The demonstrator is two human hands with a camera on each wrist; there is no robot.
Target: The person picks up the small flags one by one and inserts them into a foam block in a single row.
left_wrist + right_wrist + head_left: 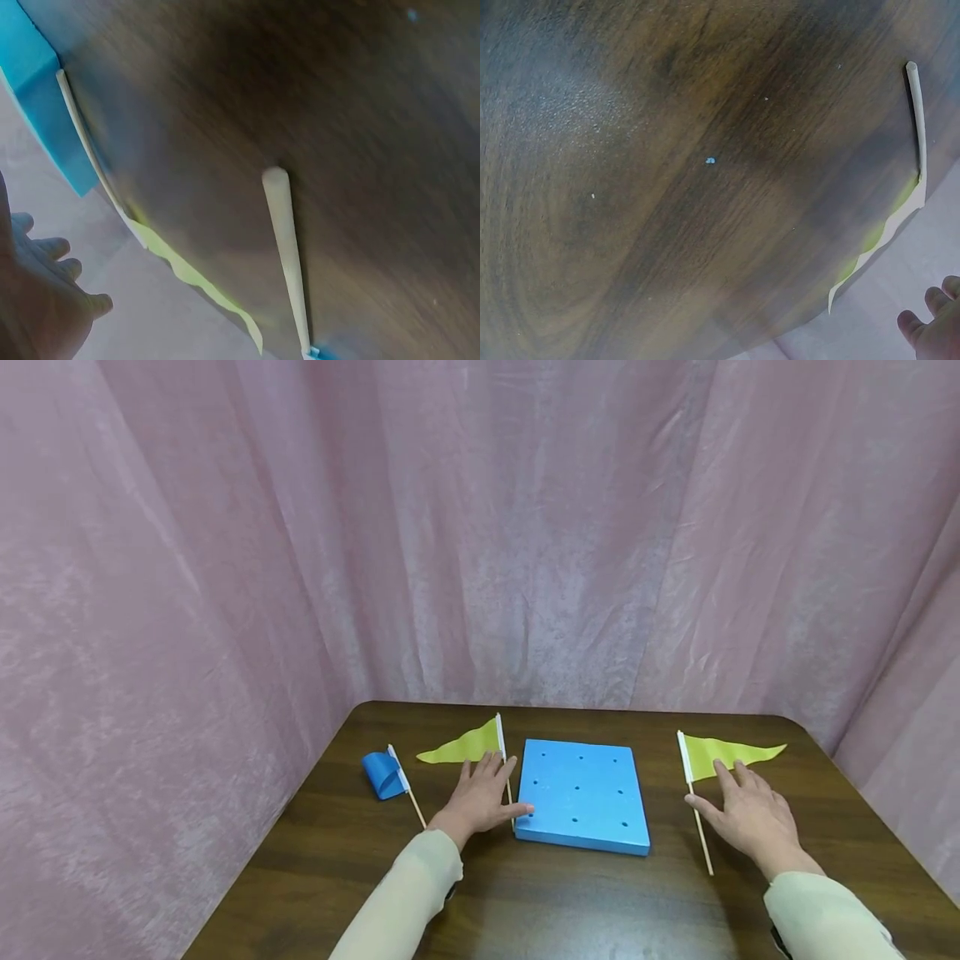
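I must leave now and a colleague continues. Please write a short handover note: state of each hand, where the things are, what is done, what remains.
Left hand: open, fingers spread over the stick of the yellow-green pennant flag lying left of the blue foam board with holes.
Right hand: open, over the second yellow-green flag, right of the board.
Rolled blue flag on a stick: lies far left on the dark wooden table.
Done: no flag stands in the board.
Left: all three flags lie flat.

Bench layout

Foam block (582,793) sat mid-bench (525,902). One pennant flag (468,747) lay just beside its left edge, a rolled flag (386,774) further left. Another pennant flag (720,753) lay apart on the right. Curtain (480,527) hung behind. Left hand (483,797) lay over the near-left flag's stick, right hand (750,814) beside the right flag's.
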